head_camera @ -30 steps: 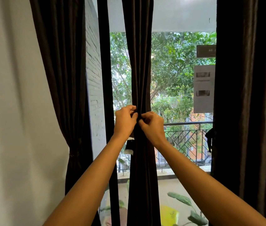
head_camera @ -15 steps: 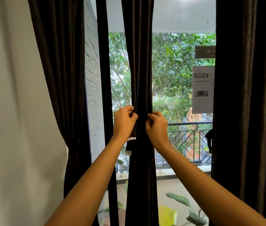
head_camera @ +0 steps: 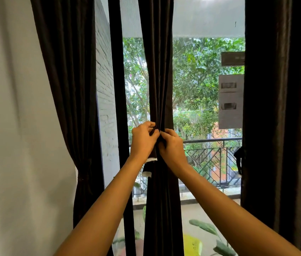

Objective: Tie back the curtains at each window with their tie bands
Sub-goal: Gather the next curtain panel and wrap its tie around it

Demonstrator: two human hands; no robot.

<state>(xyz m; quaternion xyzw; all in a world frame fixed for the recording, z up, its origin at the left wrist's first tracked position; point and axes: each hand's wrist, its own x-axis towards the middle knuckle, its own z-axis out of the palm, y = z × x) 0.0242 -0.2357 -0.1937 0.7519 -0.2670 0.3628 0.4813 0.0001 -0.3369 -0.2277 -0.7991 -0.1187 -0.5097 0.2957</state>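
Observation:
A dark brown middle curtain (head_camera: pixel 159 80) hangs gathered into a narrow column in front of the window. At its waist my left hand (head_camera: pixel 142 140) and my right hand (head_camera: pixel 172 145) meet, both pinching the dark tie band (head_camera: pixel 150 163) wrapped round the folds. Two loose ends of the band with pale edges hang just below my left wrist. Most of the band is hidden behind my fingers. The left curtain (head_camera: pixel 68 80) is cinched in at about waist height. The right curtain (head_camera: pixel 282 108) hangs beside the window's right edge.
A white wall (head_camera: pixel 13 126) fills the left side. A dark window post (head_camera: pixel 117 89) stands between the left and middle curtains. Beyond the glass are a balcony railing (head_camera: pixel 212 156), trees and potted leaves (head_camera: pixel 206 228). A dark hook or tie (head_camera: pixel 239 159) shows at the right curtain's edge.
My hands have closed together again on the band at the curtain's waist after drawing slightly apart. The view has shifted a little; the curtain stays gathered.

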